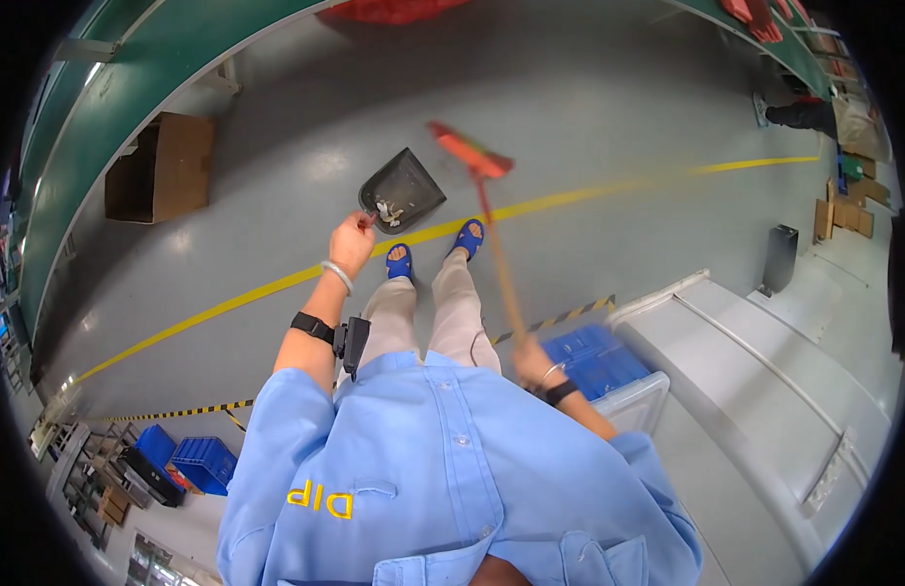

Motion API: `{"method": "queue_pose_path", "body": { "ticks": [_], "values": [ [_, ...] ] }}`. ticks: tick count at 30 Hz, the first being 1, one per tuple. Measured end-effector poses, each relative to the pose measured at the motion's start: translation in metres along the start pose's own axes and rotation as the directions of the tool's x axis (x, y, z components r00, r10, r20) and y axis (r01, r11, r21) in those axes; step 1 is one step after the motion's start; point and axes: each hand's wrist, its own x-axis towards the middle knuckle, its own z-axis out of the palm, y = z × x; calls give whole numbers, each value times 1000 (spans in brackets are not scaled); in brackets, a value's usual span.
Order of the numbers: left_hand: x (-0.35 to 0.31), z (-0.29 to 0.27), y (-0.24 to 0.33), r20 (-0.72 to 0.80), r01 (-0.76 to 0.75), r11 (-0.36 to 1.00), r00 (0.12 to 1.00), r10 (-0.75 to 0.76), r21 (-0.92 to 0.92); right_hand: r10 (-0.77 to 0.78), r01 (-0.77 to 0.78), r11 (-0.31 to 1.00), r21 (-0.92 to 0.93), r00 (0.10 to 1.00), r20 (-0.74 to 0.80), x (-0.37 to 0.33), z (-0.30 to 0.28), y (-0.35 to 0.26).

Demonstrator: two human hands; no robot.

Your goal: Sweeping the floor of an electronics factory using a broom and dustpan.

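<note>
My left hand (353,239) is closed on the handle of a dark grey dustpan (410,176), just in front of my feet. Pale bits of litter (390,209) lie inside the pan near its handle side. In my right hand (533,363), low at my right side, is the wooden stick of a broom (504,269). The stick slants away from me to a red broom head (470,151), slightly blurred, to the right of the dustpan and apart from it. Whether its bristles touch the floor I cannot tell.
A yellow line (276,285) crosses the grey floor under my feet. An open cardboard box (184,166) stands at left beside a green bench (179,73). Close on my right are a blue crate (589,356) and white equipment (736,342). Another person's leg (799,115) shows at far right.
</note>
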Motion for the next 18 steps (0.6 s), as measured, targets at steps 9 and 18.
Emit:
{"method": "queue_pose_path", "body": {
  "ticks": [9, 18],
  "values": [
    [-2, -19, -13, 45, 16, 1000, 999, -16, 3, -104, 12, 953, 303, 951, 290, -98, -65, -84],
    [-14, -47, -29, 58, 65, 998, 996, -64, -18, -83, 63, 988, -142, 986, -141, 127, -132, -78]
  ]
}}
